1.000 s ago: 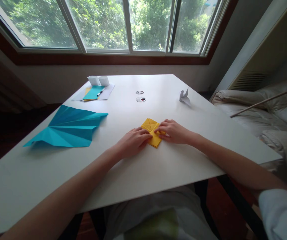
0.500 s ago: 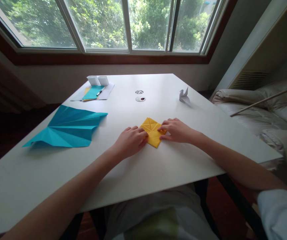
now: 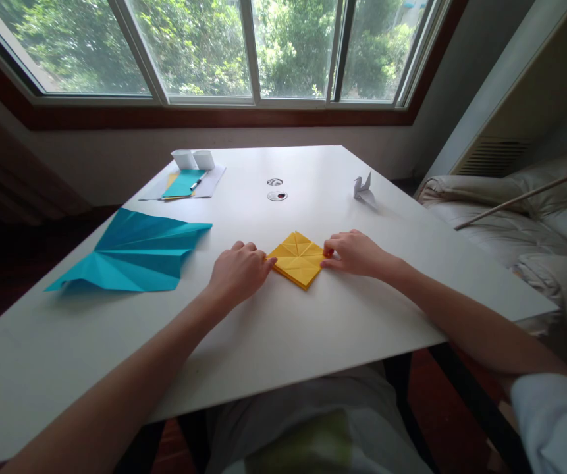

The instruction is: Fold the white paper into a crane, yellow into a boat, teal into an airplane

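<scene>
1. Furthest left, a large blue folded paper (image 3: 135, 253) lies flat on the white surface (image 3: 283, 329), its pleats fanning out from a point near the middle of the surface.
2. Behind it, toward the window, a small stack of sheets (image 3: 184, 184) with a teal one on top carries a pen (image 3: 197, 182), and two small white paper boxes (image 3: 194, 158) stand just beyond the stack.
3. Nearer the person, the left hand (image 3: 236, 271) rests on the surface with its fingers (image 3: 258, 260) curled loosely inward; the fingertips touch the left corner of the yellow paper and press on it rather than grip it.
4. At the centre, the yellow paper (image 3: 297, 259) lies flat between the two hands as a creased square turned like a diamond, with fold lines running across its top face.
5. Further back on the surface, two small round openings (image 3: 276, 189) sit one behind the other.
6. Right of the yellow paper, the right hand (image 3: 355, 253) has its fingers (image 3: 330, 253) bent and pinched on the paper's right corner.
7. Beyond that hand, a small white paper crane (image 3: 362, 187) stands upright near the right edge, well apart from both hands.
</scene>
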